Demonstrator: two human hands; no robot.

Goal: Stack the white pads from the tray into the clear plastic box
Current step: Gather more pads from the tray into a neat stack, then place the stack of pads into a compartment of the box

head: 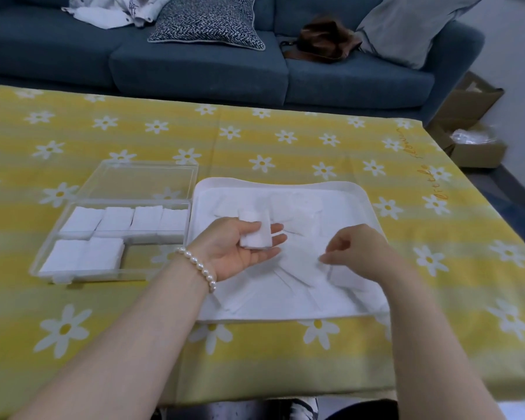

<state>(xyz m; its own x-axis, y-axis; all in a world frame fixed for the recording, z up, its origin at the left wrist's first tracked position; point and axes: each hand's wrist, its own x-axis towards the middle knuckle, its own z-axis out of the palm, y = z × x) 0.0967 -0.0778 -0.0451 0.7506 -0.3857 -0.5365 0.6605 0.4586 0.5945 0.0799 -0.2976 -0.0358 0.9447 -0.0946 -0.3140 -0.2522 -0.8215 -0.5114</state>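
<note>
A table under a yellow cloth printed with white daisies fills the middle of the frame, with a blue sofa across the top. Just below centre, the left hand lies palm up over the tray and holds a small stack of white pads — thumb curled onto it, fingers straight beneath; the stack's long axis runs roughly up and down the frame, slightly tilted. To its right, the right hand is turned palm down with its fingertips pinching the edge of a loose pad lying on the tray. The white tray sits centre right and is strewn with single pads at mixed angles, overlapping. Touching or just beside the tray's left edge stands the clear plastic box, its lid laid open toward the sofa. Inside, four stacks line the far row and two stacks sit at the near left — the near right part shows the cloth through the bottom. A pearl bracelet circles the left wrist. On the sofa lie a patterned cushion, a brown bag and a pale cushion; cardboard boxes stand at the right edge.
</note>
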